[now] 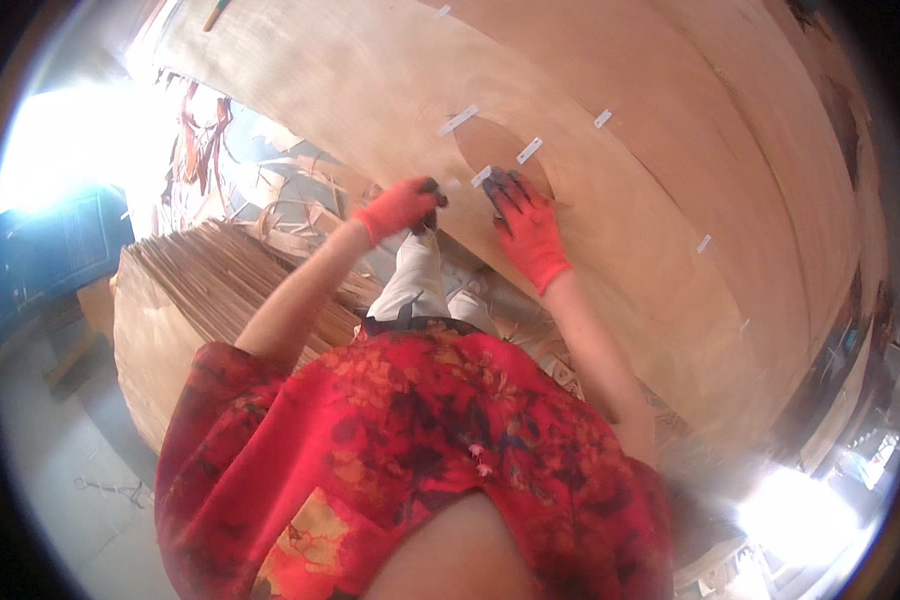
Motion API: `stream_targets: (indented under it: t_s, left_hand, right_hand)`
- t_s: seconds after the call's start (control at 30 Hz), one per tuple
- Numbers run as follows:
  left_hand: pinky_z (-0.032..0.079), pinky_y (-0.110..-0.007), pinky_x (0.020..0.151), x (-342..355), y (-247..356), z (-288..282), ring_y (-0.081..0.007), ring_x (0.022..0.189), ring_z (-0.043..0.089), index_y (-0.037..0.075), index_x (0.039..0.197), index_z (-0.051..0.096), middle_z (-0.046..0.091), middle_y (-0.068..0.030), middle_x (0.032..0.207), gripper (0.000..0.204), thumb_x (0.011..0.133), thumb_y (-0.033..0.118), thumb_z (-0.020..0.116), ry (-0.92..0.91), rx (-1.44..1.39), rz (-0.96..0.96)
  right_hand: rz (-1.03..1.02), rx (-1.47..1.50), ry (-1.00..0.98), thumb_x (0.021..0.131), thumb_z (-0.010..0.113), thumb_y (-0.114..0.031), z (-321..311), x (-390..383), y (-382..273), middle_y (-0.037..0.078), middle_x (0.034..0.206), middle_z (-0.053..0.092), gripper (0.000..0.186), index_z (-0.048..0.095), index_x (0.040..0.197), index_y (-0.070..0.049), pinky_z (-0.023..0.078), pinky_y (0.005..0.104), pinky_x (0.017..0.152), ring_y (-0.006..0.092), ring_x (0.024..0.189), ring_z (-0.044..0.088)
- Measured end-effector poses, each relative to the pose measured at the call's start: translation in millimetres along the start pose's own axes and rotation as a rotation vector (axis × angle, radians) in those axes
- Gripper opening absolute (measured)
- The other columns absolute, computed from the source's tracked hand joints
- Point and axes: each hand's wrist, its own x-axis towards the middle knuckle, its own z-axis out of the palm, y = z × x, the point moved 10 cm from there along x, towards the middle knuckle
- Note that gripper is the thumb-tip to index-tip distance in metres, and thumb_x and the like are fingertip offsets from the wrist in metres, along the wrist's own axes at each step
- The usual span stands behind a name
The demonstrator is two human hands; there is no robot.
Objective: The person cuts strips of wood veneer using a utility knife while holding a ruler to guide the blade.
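Both my hands wear red gloves with dark fingers. A wide pale wood veneer sheet [630,220] lies in front of me, with a darker rounded veneer patch [485,138] in it. White tape strips cross the patch's edge, one of them a long tape strip [458,121]. My right hand [526,225] rests on the patch, its fingers stretched out beside a short tape strip [482,176]. Near the sheet's front edge, my left hand [405,208] is closed, fingertips pinched together. Whatever it may hold is too small to make out.
To the left stands a thick stack of veneer sheets [220,290]. Torn veneer scraps [300,200] litter the floor beyond it. A thin green stick [215,14] lies at the sheet's far left. More tape pieces, such as a white strip [603,119], dot the seams to the right.
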Motion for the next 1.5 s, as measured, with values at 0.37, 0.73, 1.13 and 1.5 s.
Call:
stream_targets:
  t_s: [0.37,0.73,1.13,1.5]
  left_hand:
    - [0.058,-0.032,0.055,44,58,131,-0.0198,0.063,0.07,-0.002,0.097,0.07,0.071,-0.0122,0.077,0.023,0.097,0.019,0.059,-0.046,-0.269,0.063]
    - [0.059,-0.036,0.056,54,53,138,-0.0246,0.064,0.071,-0.004,0.099,0.069,0.072,-0.0155,0.081,0.03,0.094,0.025,0.066,-0.088,-0.306,-0.006]
    - [0.059,-0.045,0.073,36,55,94,-0.0345,0.08,0.073,0.005,0.094,0.074,0.074,-0.0182,0.093,0.02,0.086,0.02,0.063,0.097,0.955,0.094]
    - [0.057,-0.035,0.046,-100,-49,-96,-0.026,0.057,0.069,-0.004,0.094,0.064,0.068,-0.016,0.075,0.016,0.09,0.012,0.063,0.471,-0.01,0.038]
  right_hand:
    - [0.388,0.279,0.272,0.076,0.073,0.0,-27,-64,85,0.015,0.146,0.05,0.081,0.04,0.15,-0.006,0.039,0.0442,0.112,0.0381,0.128,0.047]
    - [0.154,-0.168,0.079,0.092,0.052,-0.012,-7,-61,74,-0.001,0.15,0.05,0.053,0.053,0.143,-0.028,0.04,0.0496,0.106,0.0332,0.135,0.044]
    - [0.077,-0.385,-0.099,0.094,0.046,-0.014,9,-70,65,0.006,0.157,0.04,0.049,0.055,0.138,-0.034,0.046,0.0534,0.1,0.0384,0.137,0.043]
    - [0.116,-0.208,-0.04,0.096,0.044,-0.018,-1,-66,55,0.006,0.162,0.033,0.046,0.054,0.14,-0.03,0.043,0.0514,0.102,0.0365,0.143,0.036]
